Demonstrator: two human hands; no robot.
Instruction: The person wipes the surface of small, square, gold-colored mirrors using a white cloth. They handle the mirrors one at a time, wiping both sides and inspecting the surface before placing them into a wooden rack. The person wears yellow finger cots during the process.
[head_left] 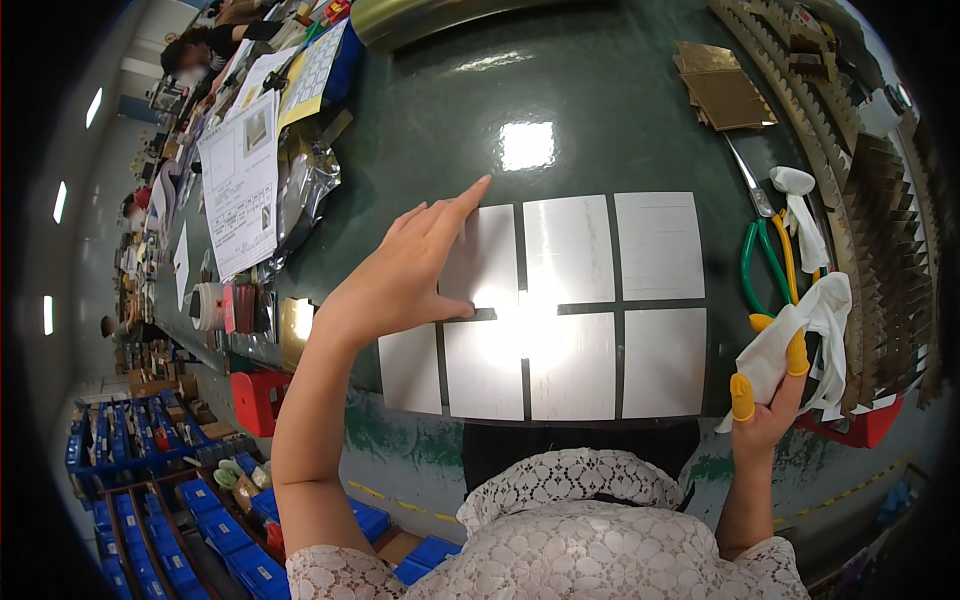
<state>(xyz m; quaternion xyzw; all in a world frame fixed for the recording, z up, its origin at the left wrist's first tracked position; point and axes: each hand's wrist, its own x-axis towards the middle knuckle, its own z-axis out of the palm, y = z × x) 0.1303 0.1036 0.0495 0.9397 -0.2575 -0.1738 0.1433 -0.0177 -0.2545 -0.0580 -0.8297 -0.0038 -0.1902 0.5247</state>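
Neatly, plates line a green table near bins.

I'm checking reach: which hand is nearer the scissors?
Right. The right hand, holding a white cloth, is below the scissors in view; the left hand is well to their left, at the silver sheets.

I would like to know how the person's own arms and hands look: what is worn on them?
Both sleeves are short, of off-white lace with a flower pattern. The left hand is bare. The right hand wears yellow caps on some of its fingers; it has no full glove.
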